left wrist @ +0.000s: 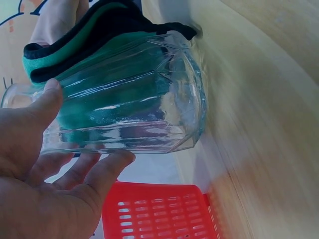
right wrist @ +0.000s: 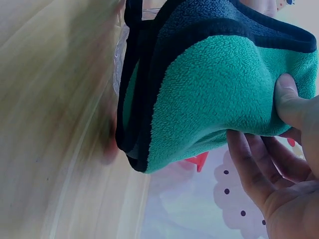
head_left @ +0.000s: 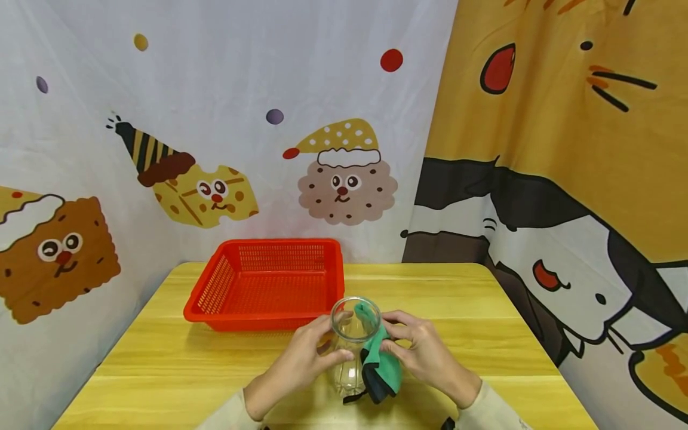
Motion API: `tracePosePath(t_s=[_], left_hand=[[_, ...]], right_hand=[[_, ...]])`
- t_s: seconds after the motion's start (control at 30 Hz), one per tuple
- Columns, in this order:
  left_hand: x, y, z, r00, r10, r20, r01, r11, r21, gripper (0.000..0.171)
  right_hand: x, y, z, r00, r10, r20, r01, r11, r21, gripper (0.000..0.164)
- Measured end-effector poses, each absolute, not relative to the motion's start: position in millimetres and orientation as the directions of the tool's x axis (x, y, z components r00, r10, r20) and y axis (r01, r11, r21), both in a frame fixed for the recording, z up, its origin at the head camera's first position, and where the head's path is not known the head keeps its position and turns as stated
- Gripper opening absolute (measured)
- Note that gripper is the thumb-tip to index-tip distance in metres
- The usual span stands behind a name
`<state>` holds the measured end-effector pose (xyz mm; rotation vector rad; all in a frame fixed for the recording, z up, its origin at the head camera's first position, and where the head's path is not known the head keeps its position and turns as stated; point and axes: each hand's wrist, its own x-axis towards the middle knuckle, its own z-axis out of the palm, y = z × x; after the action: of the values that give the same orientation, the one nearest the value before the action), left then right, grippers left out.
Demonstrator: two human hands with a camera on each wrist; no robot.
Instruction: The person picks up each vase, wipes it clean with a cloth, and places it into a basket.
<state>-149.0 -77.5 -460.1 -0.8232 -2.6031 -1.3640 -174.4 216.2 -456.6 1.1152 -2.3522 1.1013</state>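
Observation:
A clear glass jar [head_left: 346,367] with faceted sides and a round rim stands upright near the front of the table. My left hand [head_left: 307,353] grips its left side, thumb in front and fingers behind, as the left wrist view shows on the glass [left wrist: 124,114]. On the jar's right side lies a green cloth [head_left: 388,364] with a dark back and black edging. My right hand [head_left: 424,352] pinches this cloth [right wrist: 214,84] between thumb and fingers against the glass. Part of the cloth shows green through the jar wall.
A red plastic basket [head_left: 279,322] with slotted walls sits at the back left of the wooden table [head_left: 430,298], just beyond my left hand. Behind the table hangs a white curtain [head_left: 215,107] with cartoon prints, and a yellow one [head_left: 543,119] is at the right.

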Motion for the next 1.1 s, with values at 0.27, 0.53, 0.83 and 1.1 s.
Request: tracePosePath(t_s=[0.27,0.53,0.83,1.1], left_hand=[[-148.4,-77.4,-458.7,-0.856,0.416,0.307,0.488,0.454,0.746,0.07],[-149.8,-77.8,-458.6,-0.855,0.414,0.313,0.495,0.471,0.73,0.071],[-149.8,-78.0,-458.5,-0.848,0.417,0.328,0.51,0.471,0.72,0.07],[-149.3,-77.7,-458.1,-0.85,0.415,0.324,0.506,0.473,0.721,0.071]], right_hand=[[-174.9,216.3,-454.5,-0.621,-0.549,0.56,-0.784,0.412,-0.465,0.05],[-174.7,216.7,-453.0,-0.628,-0.557,0.543,-0.777,0.42,-0.468,0.049],[-175.0,219.0,-453.3,-0.651,-0.576,0.493,-0.758,0.469,-0.453,0.051],[-174.9,221.1,-453.4,-0.678,-0.614,0.403,-0.728,0.489,-0.481,0.044]])
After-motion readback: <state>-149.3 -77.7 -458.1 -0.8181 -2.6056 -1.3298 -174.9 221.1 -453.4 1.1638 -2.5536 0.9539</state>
